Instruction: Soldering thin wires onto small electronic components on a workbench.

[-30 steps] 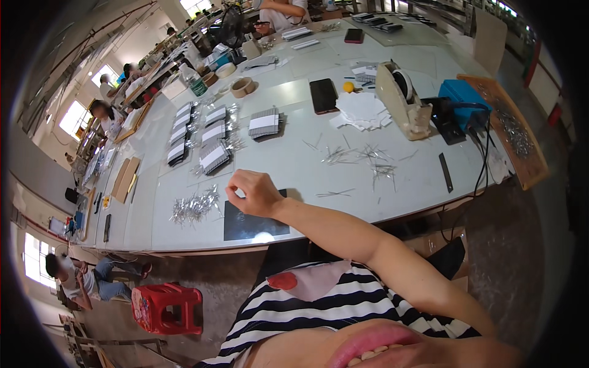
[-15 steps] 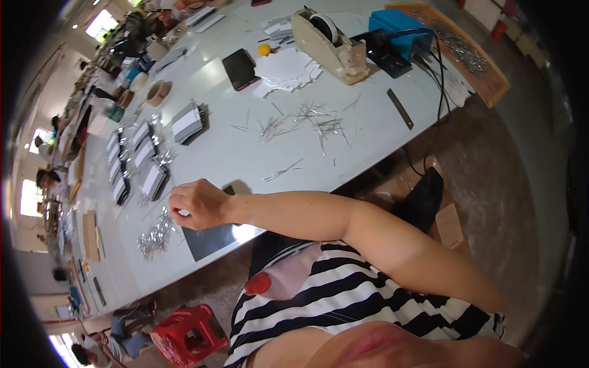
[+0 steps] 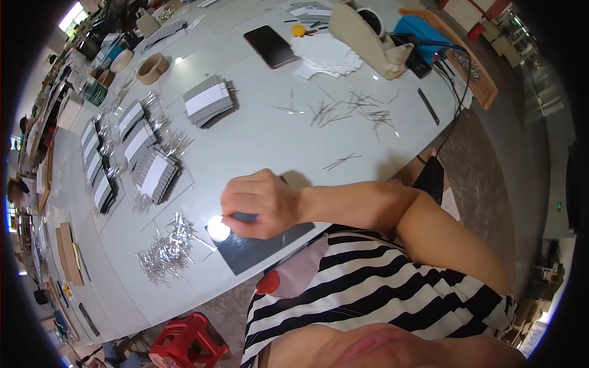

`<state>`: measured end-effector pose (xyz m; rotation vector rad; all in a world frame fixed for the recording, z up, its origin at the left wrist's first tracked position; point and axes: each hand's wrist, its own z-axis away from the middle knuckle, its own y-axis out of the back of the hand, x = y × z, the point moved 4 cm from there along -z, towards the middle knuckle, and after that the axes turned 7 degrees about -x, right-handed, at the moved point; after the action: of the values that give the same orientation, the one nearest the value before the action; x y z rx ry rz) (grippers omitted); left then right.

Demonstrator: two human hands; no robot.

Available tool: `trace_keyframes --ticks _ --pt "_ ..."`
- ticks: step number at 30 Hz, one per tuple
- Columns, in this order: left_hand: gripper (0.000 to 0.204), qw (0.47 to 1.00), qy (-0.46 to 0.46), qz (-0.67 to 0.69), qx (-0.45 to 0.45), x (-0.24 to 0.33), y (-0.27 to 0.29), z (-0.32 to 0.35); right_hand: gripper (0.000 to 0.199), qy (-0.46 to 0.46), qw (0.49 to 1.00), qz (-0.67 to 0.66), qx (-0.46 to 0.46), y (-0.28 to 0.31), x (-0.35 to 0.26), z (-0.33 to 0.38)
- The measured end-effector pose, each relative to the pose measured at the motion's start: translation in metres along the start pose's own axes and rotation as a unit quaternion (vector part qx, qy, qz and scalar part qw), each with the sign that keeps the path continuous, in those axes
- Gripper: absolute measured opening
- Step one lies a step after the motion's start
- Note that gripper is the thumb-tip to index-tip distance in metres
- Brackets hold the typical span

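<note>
My right hand (image 3: 261,205) hovers over the dark rectangular plate (image 3: 248,251) at the table's near edge. Its fingers are curled and the thumb is pressed toward them; anything between the fingertips is hidden. Left of the plate lies a loose heap of thin shiny metal strips (image 3: 165,251). A few stray strips reach toward the plate's left corner, close to a bright glare spot. Beyond the heap, stacks of grey cards with white bands (image 3: 156,175) stand in rows, with silvery strips along their sides. My left hand does not show.
More thin metal pins (image 3: 362,110) are scattered at the right. Behind them are a phone (image 3: 270,46), white paper pieces (image 3: 325,54), a tape dispenser (image 3: 362,34) and a blue box (image 3: 420,37) with cables. A red stool (image 3: 187,343) stands below the table.
The head view has shifted, so the table's things appear moved and larger. My right hand now sits more over the dark plate, away from the metal strip heap, with its fingers still curled.
</note>
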<state>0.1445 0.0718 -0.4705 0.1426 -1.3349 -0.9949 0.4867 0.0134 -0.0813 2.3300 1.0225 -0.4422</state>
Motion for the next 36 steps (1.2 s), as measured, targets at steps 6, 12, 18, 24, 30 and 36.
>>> trace_keyframes --ticks 6,12,18,24,30,36 --pt "0.027 1.0 0.024 0.011 -0.013 -0.012 0.016 0.012 0.019 0.01 1.0 0.009 -0.01 0.002 -0.002 -0.003" --pt "0.027 0.997 0.018 -0.02 -0.067 -0.022 0.07 -0.007 0.021 0.06 0.995 0.078 0.026 0.032 -0.018 -0.017" --pt "0.027 0.992 0.017 -0.06 -0.11 -0.01 0.114 -0.036 0.015 -0.153 0.836 0.031 0.527 0.223 -0.003 0.044" --pt "0.027 0.989 0.044 -0.068 -0.128 0.026 0.132 -0.059 0.035 -0.368 0.736 0.003 0.568 0.392 0.074 0.116" --pt "0.027 0.98 0.172 0.019 -0.094 0.115 0.071 -0.007 0.048 -0.451 0.713 0.068 0.532 0.482 0.121 0.142" --pt "0.027 0.956 0.274 0.084 -0.068 0.184 0.049 0.017 0.037 -0.493 0.711 0.172 0.471 0.505 0.151 0.141"
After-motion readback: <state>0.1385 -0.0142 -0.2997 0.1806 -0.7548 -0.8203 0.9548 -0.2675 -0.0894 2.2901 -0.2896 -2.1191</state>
